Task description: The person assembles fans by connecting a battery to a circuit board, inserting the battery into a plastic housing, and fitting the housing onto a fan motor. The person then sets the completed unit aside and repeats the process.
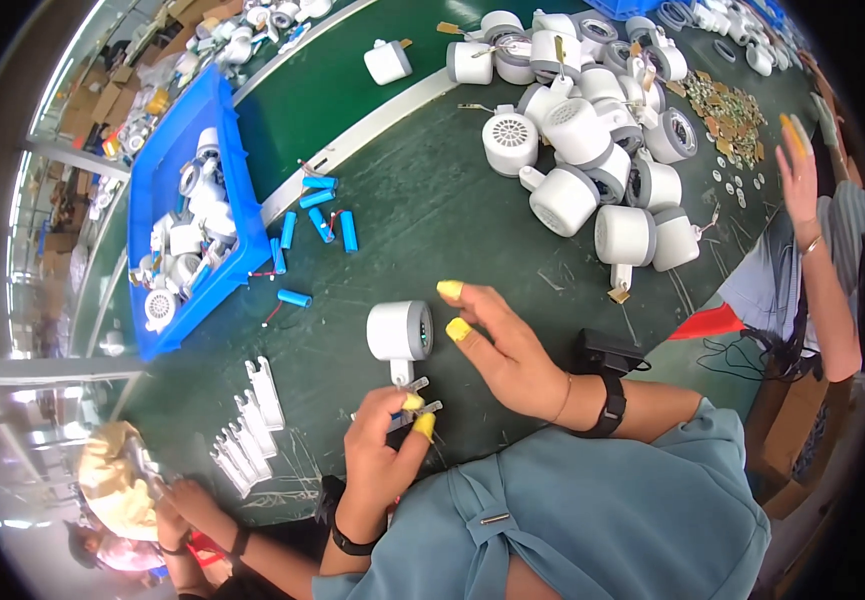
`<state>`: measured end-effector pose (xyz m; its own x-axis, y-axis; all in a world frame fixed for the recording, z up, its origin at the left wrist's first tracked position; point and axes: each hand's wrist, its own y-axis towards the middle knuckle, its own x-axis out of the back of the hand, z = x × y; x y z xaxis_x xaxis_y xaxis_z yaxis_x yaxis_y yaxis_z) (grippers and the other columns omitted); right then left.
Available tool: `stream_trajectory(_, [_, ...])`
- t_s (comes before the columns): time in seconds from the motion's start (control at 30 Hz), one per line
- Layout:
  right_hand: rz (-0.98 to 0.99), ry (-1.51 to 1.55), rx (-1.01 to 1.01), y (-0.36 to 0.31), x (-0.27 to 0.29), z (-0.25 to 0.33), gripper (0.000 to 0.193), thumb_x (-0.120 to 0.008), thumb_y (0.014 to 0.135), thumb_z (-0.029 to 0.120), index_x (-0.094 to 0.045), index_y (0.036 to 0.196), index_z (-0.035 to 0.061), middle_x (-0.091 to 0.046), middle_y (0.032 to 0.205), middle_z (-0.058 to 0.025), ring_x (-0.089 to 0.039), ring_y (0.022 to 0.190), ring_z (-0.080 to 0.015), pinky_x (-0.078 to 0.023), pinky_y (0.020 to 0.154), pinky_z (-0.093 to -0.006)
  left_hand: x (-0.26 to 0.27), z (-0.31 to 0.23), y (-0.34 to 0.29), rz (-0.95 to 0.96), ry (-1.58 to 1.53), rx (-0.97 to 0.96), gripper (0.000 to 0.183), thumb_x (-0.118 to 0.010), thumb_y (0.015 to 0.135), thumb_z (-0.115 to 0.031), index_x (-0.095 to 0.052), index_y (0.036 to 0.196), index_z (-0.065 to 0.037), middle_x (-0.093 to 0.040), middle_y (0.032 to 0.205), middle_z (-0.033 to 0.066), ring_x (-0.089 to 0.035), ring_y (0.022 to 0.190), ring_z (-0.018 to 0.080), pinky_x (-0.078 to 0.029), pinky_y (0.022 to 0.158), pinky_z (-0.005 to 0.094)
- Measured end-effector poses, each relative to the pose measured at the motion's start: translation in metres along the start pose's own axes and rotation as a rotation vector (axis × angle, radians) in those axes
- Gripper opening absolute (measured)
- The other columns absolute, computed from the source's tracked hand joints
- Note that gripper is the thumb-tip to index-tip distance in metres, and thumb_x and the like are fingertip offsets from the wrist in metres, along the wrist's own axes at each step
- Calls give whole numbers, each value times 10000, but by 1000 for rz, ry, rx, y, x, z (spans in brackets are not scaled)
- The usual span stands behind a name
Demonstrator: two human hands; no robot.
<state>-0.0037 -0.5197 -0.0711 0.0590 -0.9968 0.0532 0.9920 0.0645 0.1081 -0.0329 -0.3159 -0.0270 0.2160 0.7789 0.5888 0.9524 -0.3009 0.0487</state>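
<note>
A white-and-grey round housing (pixel 389 331) lies on its side on the dark green bench in front of me, its short neck toward me. My left hand (pixel 377 450), with yellow covers on thumb and forefinger, is closed by that neck. Small pale, clear-looking pieces (pixel 430 409) stick out at its fingertips, and a bit of blue shows beside them; I cannot make out what is held. Just right of the housing, my right hand (pixel 517 365) is open, its yellow-tipped thumb and forefinger apart and nothing between them.
Blue batteries (pixel 349 231) lie scattered beyond the housing, beside a blue bin (pixel 242 190) of housings. White handle pieces (pixel 264 393) lie at left. Many housings (pixel 579 131) are heaped at far right near small brown boards (pixel 727 115). Co-workers' hands (pixel 800 180) are at both sides.
</note>
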Motion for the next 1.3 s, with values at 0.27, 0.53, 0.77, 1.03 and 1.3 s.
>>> stream_trajectory(0.27, [64, 30, -15, 0, -5, -1, 399, -482, 1034, 116, -420, 1406, -17, -507, 1311, -149, -529, 1237, -234, -420, 1042, -335, 18, -3, 0, 202, -463, 66, 369, -692, 802, 85, -598, 1138, -34, -645, 1067, 105, -628, 974, 199, -498, 876, 319])
stream_trajectory(0.53, [88, 87, -93, 3, -7, 3, 328, -518, 1024, 114, -477, 1327, -5, -596, 1195, -118, -591, 1112, -177, -475, 957, -310, 168, -2, -12, -338, -226, 319, 197, -602, 947, -97, -592, 1115, 6, -639, 900, 60, -599, 778, 127, -497, 721, 249])
stream_trajectory(0.77, [64, 42, -54, 3, -5, 2, 326, -569, 978, 74, -504, 1290, 5, -611, 1178, -118, -609, 1050, -179, -488, 931, -310, 292, 122, -3, -391, 632, 369, 167, -634, 910, -134, -613, 1003, 3, -614, 732, 68, -597, 663, 154, -461, 604, 285])
stream_trajectory(1.03, [28, 30, -46, 7, -4, -1, 312, -591, 957, 55, -527, 1259, 7, -605, 1123, -100, -619, 963, -172, -505, 871, -302, 156, 27, 131, -224, 867, -2, 403, -687, 905, -298, -626, 1168, 1, -664, 1123, 224, -639, 1030, 402, -515, 858, 445])
stream_trajectory(1.3, [-45, 159, -145, 5, -12, -14, 281, -575, 992, 96, -533, 1254, 5, -634, 1076, -38, -600, 932, -82, -501, 811, -243, -11, 22, 365, -256, 633, -122, 808, -738, 816, -354, -343, 1475, -103, -371, 1453, 258, -467, 1271, 431, -454, 1007, 484])
